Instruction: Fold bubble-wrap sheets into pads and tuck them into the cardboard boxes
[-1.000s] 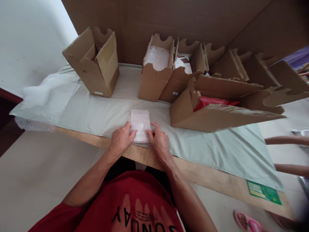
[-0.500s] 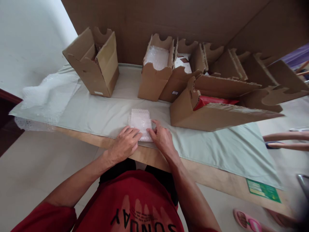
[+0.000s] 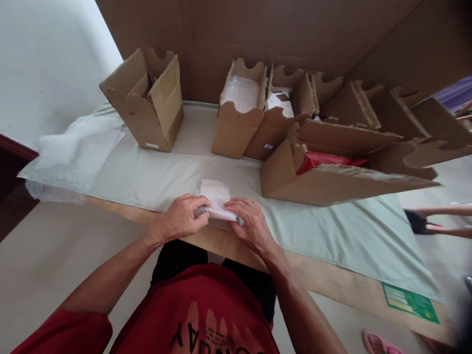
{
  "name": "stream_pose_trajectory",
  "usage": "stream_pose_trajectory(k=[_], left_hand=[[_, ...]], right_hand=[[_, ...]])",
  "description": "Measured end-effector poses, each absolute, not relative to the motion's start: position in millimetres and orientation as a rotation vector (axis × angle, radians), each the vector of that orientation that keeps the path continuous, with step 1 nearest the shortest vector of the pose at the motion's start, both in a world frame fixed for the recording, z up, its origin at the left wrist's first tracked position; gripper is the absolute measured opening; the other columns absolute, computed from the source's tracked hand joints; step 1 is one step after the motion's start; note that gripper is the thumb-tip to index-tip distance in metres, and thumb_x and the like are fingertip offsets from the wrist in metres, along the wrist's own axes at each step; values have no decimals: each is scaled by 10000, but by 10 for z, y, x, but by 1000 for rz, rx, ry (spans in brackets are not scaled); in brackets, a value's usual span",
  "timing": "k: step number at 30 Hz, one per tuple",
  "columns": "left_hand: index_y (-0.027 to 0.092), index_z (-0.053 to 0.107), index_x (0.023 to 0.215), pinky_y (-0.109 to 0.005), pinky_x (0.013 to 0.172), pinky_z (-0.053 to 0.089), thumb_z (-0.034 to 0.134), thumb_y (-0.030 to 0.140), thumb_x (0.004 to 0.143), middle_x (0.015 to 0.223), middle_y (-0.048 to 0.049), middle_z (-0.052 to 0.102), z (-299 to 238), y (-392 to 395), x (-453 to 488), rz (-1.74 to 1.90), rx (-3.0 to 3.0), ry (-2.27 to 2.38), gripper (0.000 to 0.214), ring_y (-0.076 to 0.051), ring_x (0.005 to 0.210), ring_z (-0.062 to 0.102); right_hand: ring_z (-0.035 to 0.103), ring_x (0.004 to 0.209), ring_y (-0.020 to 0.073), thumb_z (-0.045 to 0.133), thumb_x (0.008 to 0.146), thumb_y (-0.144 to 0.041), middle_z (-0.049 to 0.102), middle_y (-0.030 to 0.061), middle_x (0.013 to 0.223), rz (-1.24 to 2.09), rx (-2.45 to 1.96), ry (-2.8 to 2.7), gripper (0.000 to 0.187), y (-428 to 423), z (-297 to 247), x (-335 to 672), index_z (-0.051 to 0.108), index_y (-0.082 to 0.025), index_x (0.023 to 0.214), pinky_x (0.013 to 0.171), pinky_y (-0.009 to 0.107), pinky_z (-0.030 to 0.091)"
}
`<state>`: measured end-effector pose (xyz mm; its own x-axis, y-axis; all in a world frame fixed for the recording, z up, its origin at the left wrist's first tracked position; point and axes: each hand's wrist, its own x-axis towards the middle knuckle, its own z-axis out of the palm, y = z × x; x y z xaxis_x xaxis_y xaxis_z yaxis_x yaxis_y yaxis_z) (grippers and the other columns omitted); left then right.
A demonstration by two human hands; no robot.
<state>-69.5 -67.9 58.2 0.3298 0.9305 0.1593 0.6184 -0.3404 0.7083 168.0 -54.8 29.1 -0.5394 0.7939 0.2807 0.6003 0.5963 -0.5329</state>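
Left hand: the left hand is grasping the left end of the near edge of a small, whitish, flat bubble-wrap packet, thumb and fingers closing on it from both sides.
Right hand: the right hand is gripping the opposite end, fingers lying over the top and thumb underneath, probably so that both ends are staying level.
Packet: it is lying at the front of the desk, directly before the person, with its near edge forming a narrow ridge between the hands; this closeness is likely letting both arms work evenly. Whether anything is sitting inside it, I cannot tell.
Cloth: a pale green, creased fabric cloth is covering most of the desk, perhaps giving the packet a soft bed.
Boxes: a tall, open-topped brown cardboard box is standing apart at the back left; a narrow brown cardboard box holding clear bubble wrap is standing behind the packet, its open top presumably making the contents easy to reach.
Near box: a long brown cardboard box with a red item inside is standing to the right, leaving the front middle free for handling.
Loose wrap: crumpled translucent bubble-wrap sheets are lying at the far left, well apart from the hands.
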Motion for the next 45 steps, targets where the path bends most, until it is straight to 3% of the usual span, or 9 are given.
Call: stream_pose_trajectory(k=[7,10,15,20,25,32,37,41,45], left_hand=[[193,670,1011,-249,623,455,592,360,807,756,21,636,454,-675,-752,778,1625,1467,275,-135,647,553],[177,667,1041,-256,635,467,577,388,838,783,4,644,336,-577,-688,847,1509,1512,307,-146,681,572],[175,667,1187,-278,684,493,600,297,860,844,-27,709,276,-423,-565,831,1597,1728,356,-166,714,616],[172,616,1313,-344,862,538,605,224,904,1076,-92,755,283,-385,-478,696,1774,1887,413,-221,905,696],[159,592,1325,-391,932,548,646,229,893,1214,-134,696,233,-419,-456,713,1857,2020,441,-283,1100,679],[163,608,1292,-411,923,561,648,245,842,1177,-118,675,175,-491,-535,902,1777,1915,458,-241,976,688],[137,544,1397,-398,892,568,736,389,733,1301,-164,651,303,-637,-687,1001,1474,1650,736,-274,1079,672],[136,650,1237,-286,704,557,765,459,729,1027,-93,732,467,-774,-719,892,1188,1305,613,-198,823,687],[145,695,941,-204,572,473,791,412,708,731,7,644,553,-834,-571,1001,1104,1270,367,-108,615,563]], right_hand=[[693,822,207,606,925,-337,754,46,921,976,-1279,-2048,228,-459,285,1666,715,-226,1091,759,321,536],[713,831,211,589,930,-406,758,47,916,1159,-1265,-1871,259,-370,230,1618,685,-213,1073,749,316,552],[695,784,227,641,875,-406,739,94,1006,936,-1451,-1858,393,-259,154,1569,649,-191,1204,735,367,559],[668,1013,291,663,845,-388,663,177,1277,691,-1545,-2131,574,-81,260,1585,579,-163,1367,886,439,534],[640,963,257,687,853,-364,711,131,1151,793,-1605,-2395,417,112,491,1501,664,-161,1217,859,361,480],[555,740,163,719,843,-313,667,19,808,1031,-1447,-2518,141,131,573,1427,668,-181,830,662,269,354],[610,958,204,762,808,-276,684,44,996,1120,-1205,-2242,150,-100,554,1523,663,-196,886,845,299,433],[625,1033,200,755,833,-330,666,47,1147,1274,-985,-2005,192,-384,628,1624,658,-228,964,916,321,468],[632,923,195,786,816,-452,674,41,1038,1378,-1087,-1658,508,-610,638,1729,571,-255,1233,793,313,502]])
